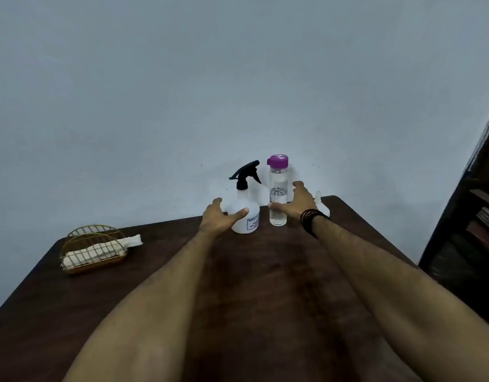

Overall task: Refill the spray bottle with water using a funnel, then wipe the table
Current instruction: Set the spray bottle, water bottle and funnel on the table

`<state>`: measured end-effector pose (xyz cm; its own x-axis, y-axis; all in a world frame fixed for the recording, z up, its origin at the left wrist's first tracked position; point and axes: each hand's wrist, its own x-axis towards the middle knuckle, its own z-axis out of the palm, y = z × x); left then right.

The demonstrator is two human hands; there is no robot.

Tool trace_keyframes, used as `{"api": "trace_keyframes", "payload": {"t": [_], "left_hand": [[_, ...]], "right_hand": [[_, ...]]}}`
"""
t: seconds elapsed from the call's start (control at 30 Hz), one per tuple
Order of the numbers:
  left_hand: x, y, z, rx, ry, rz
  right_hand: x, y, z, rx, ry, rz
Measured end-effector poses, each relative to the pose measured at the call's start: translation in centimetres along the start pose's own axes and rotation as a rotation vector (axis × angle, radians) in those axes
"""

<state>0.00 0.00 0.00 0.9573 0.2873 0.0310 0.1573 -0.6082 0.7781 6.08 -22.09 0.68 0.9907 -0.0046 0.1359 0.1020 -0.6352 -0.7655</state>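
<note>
A white spray bottle with a black trigger head stands upright at the far edge of the dark wooden table. Just right of it stands a clear water bottle with a purple cap, partly filled. My left hand is spread open against the spray bottle's left side, thumb across its front, fingers not closed. My right hand is open around the water bottle's right side, thumb near its lower front. A small white funnel sits behind my right hand, mostly hidden.
A gold wire basket holding a folded white cloth sits near the table's left edge. A dark wooden shelf stands to the right of the table. A pale wall rises directly behind the bottles.
</note>
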Motion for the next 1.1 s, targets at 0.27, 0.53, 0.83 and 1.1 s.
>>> {"api": "trace_keyframes", "payload": {"t": [0.27,0.53,0.83,1.1], "left_hand": [[4.2,1.1,5.1,-0.040,0.041,0.032],[1.0,-3.2,3.5,-0.045,0.134,0.047],[-8.9,-9.9,-2.4,-0.108,0.292,0.039],[-15.8,-13.1,-5.7,-0.130,0.369,0.030]], "right_hand": [[2.6,1.7,3.5,0.209,-0.032,-0.040],[0.0,2.9,5.8,0.160,0.085,-0.033],[-7.9,0.8,7.8,0.141,0.101,-0.111],[-14.5,-0.1,9.1,0.202,0.104,-0.161]]}}
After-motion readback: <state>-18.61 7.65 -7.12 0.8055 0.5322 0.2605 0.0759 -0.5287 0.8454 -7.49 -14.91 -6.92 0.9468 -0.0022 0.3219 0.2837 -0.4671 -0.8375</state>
